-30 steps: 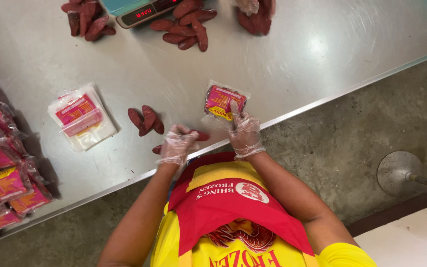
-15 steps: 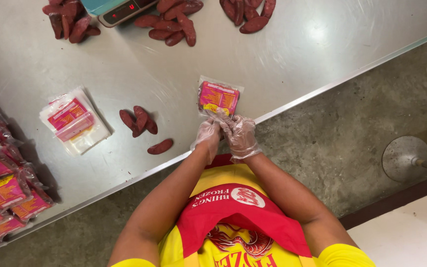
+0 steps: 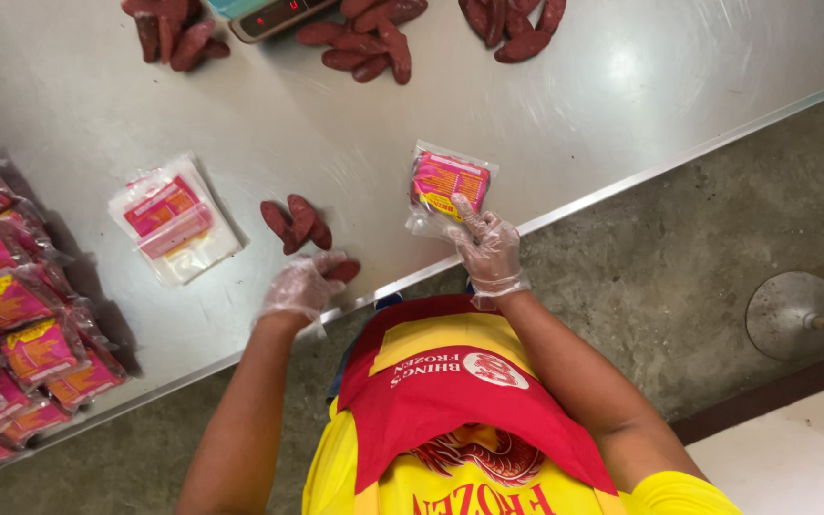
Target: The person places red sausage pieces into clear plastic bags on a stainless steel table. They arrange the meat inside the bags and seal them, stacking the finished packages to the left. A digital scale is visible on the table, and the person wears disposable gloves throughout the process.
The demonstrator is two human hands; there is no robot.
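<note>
Sausage (image 3: 343,271) lies at the table (image 3: 622,114) edge under the gloved left hand (image 3: 299,286), fingers curled onto it: soft, greasy, best pinched mid-length. Right of it, the right hand (image 3: 486,250) grasps a light, slippery pouch (image 3: 447,181) by its near edge.

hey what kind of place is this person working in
Probably a small food-packing station. Loose red sausages lie on a steel table beside a weighing scale, and filled pink packs are piled at one end.
</note>
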